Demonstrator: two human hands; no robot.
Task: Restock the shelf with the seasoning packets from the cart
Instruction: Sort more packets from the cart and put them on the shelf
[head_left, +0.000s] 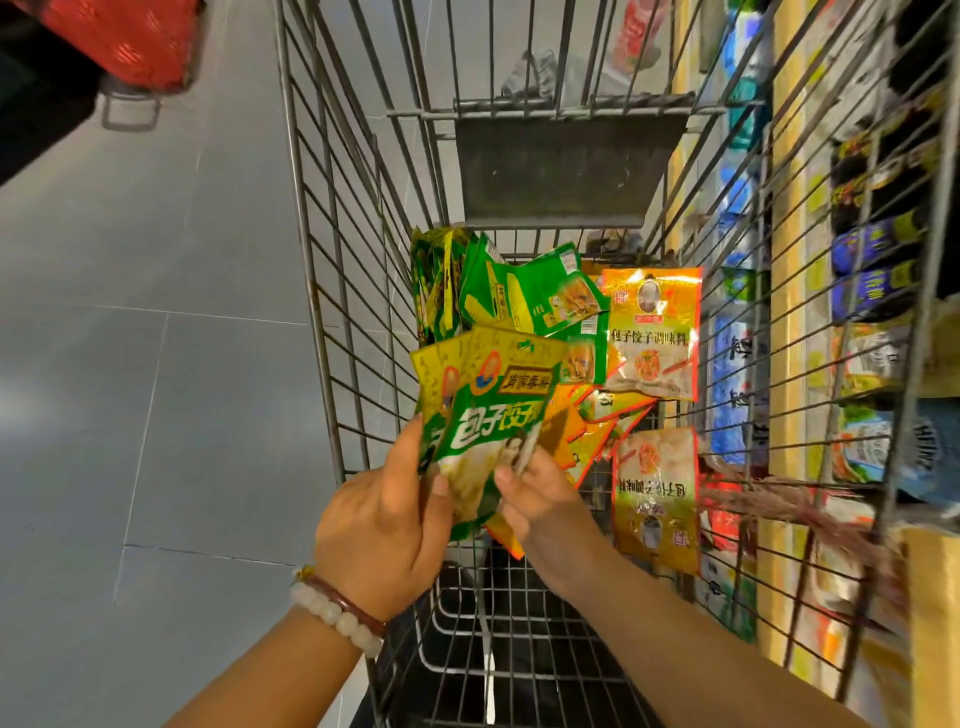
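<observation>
Over the wire cart (332, 291) I hold a fanned stack of green and yellow seasoning packets (483, 415). My left hand (384, 525) grips the stack's lower left edge, thumb on the front packet. My right hand (535, 499) pinches the lower right edge of the same stack. Deeper in the cart lie more green packets (524, 291) and orange packets (652, 332), one orange packet (654, 499) leaning against the right wall. The shelf (784, 291) runs along the right, seen through the cart's wires.
Bottles and packaged goods (878, 270) fill the shelf on the right. A grey child-seat flap (566, 166) hangs at the cart's far end. Grey tiled floor (156, 364) lies left of the cart, with a red basket (130, 41) at the top left.
</observation>
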